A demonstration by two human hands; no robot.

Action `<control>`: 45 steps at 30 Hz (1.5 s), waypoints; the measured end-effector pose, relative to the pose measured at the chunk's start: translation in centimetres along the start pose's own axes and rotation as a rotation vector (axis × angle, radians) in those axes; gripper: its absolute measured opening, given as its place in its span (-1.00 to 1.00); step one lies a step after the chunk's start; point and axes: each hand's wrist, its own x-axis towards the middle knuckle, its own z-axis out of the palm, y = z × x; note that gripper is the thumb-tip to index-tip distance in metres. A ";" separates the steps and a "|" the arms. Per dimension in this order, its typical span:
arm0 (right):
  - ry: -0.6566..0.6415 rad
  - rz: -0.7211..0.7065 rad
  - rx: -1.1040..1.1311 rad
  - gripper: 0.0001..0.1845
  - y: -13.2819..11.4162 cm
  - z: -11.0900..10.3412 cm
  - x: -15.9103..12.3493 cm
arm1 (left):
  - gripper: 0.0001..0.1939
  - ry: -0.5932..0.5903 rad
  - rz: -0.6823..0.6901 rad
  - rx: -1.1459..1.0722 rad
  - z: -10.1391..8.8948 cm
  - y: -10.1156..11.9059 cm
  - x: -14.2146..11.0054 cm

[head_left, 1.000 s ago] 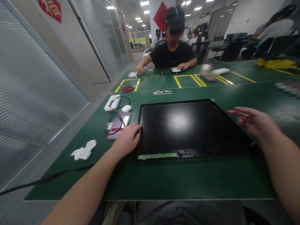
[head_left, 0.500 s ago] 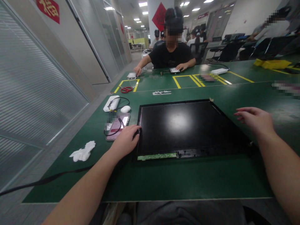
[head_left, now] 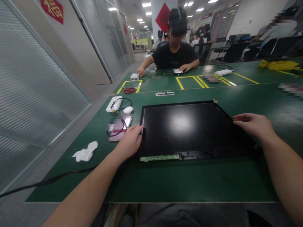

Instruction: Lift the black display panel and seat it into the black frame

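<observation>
A black display panel lies flat on the green table, with a glossy screen that reflects a round patch of light. Along its near edge, on the left, runs a narrow green circuit board. My left hand grips the panel's left edge, with the fingertips on the frame and the thumb tucked low beside it. On the opposite side my right hand has its fingers pressed together at the right edge of the panel; its thumb is partly hidden.
Left of the panel lie a phone with a cable, a white earbud-like case, a white power bank and crumpled tissue. Beyond are red-handled scissors and small strips. A person works across the table.
My right hand has moved left and slightly down, from apart from the panel to its right edge. The left hand stays at the left edge. The view has shifted slightly.
</observation>
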 end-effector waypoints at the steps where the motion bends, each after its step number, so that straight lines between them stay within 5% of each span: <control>1: -0.008 -0.008 -0.001 -0.75 0.1 0.0 0.1 | -0.50 0.005 0.007 -0.010 0.0 0.0 0.0; 16: -0.137 -0.223 -0.337 -0.63 0.6 0.7 0.9 | -0.54 0.029 0.025 -0.034 0.1 -0.2 0.1; 25: -0.249 -0.161 -0.228 -0.42 0.7 0.9 1.1 | -0.50 -0.011 0.001 -0.001 -0.1 0.1 0.1; 45: -0.344 -0.021 0.139 -0.56 1.6 0.9 2.0 | -0.48 0.011 -0.021 -0.035 0.0 0.2 0.1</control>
